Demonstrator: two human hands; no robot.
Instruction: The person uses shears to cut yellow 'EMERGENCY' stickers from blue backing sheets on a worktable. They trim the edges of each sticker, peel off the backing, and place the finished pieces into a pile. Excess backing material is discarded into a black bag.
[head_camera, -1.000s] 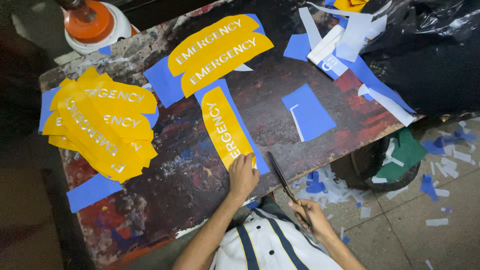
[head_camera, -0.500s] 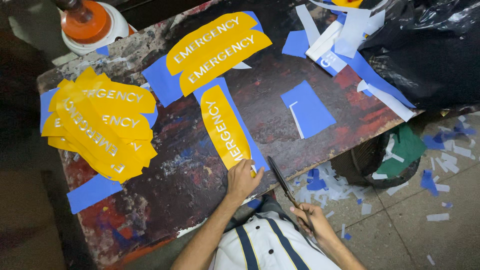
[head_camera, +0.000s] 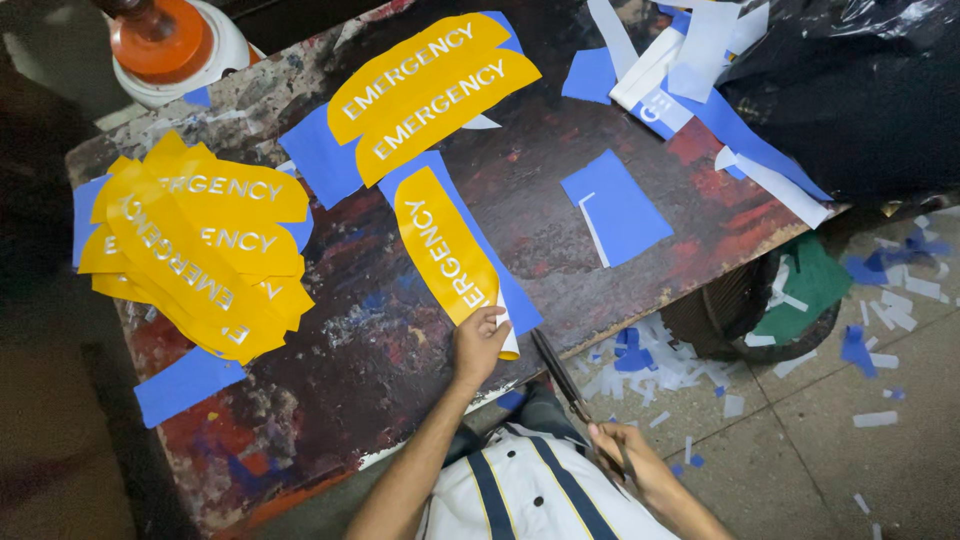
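The left hand (head_camera: 478, 345) rests on the near end of a yellow sticker (head_camera: 443, 245) that lies on a blue backing sheet (head_camera: 505, 285), fingers pinching the white edge peeling up there. The right hand (head_camera: 630, 462) hangs off the table's (head_camera: 400, 360) edge, clenched round the handles of dark scissors (head_camera: 562, 380), whose closed blades point up toward the sticker, just right of the left hand. Further left of that hand sits a heap of yellow stickers (head_camera: 200, 250); beyond it lie two more (head_camera: 435, 85). Off to the right, a blue scrap (head_camera: 615, 205) lies on the table, and a bin (head_camera: 770, 300) stands on the floor among paper trimmings.
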